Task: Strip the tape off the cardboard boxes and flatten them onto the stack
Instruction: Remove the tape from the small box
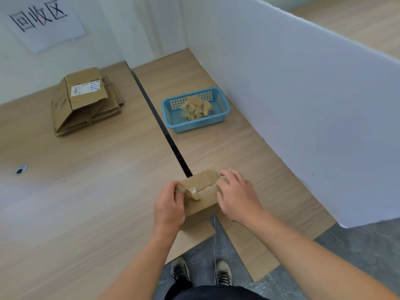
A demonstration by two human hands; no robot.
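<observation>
Tape (192, 192) is being pinched between the thumb and fingers of the left hand (168, 206) at the left end of a small cardboard box (201, 191), in the lower centre of the frame. The glossy strip is being held partly lifted off the box's top seam, its loose end crumpled at the fingers. The box is being steadied by the right hand (237, 195), whose fingers are being kept curled over the right end, with the thumb against the near side. The box is being supported on the near edge of the wooden worktop (97, 180), just where a dark gap (160, 124) between two panels ends.

Flattened cartons are being kept as a stack (84, 102) in the upper left of the frame, well apart from the box, with a white shipping label (85, 88) showing on the top piece. Crumpled tape scraps (195, 108) are being held in a blue plastic basket (194, 124) right of the gap, above the hands. The right of the frame is being closed off by a white partition (303, 105), and a paper sign (43, 20) is being displayed on the wall at the upper left.
</observation>
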